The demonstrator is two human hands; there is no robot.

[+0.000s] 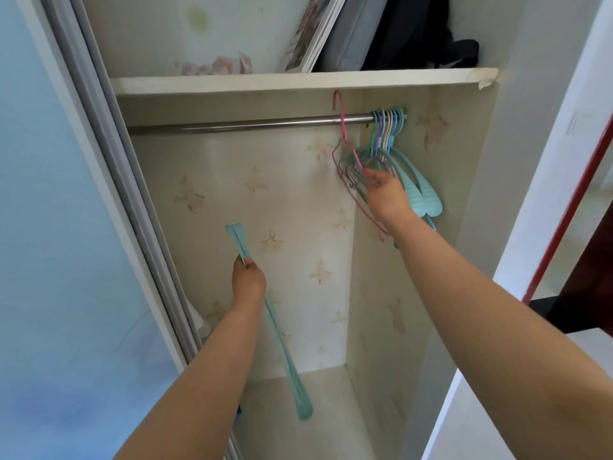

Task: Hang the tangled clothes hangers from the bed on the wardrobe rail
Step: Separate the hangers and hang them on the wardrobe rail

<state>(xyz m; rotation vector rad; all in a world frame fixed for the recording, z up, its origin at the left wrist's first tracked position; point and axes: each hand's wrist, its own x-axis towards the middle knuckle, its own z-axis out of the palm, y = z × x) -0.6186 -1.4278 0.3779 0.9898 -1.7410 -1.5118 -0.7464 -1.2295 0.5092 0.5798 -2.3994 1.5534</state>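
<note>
Right hand [386, 194] gripping pink hanger [345, 134] at rail [248, 124], left hand [248, 280] holding teal hanger [282, 346]

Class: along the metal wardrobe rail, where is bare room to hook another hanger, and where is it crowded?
Free: the metal wardrobe rail is bare from its left end to the pink wire hanger. Crowded: the right end, where pastel plastic hangers bunch against the side wall and the right hand works.

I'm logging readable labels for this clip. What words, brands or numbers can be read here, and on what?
None can be read.
Book or framed print leaning on the top shelf: dark marks along its lower edge, too blurred to read.
Hangers on the rail: no visible lettering.
</note>
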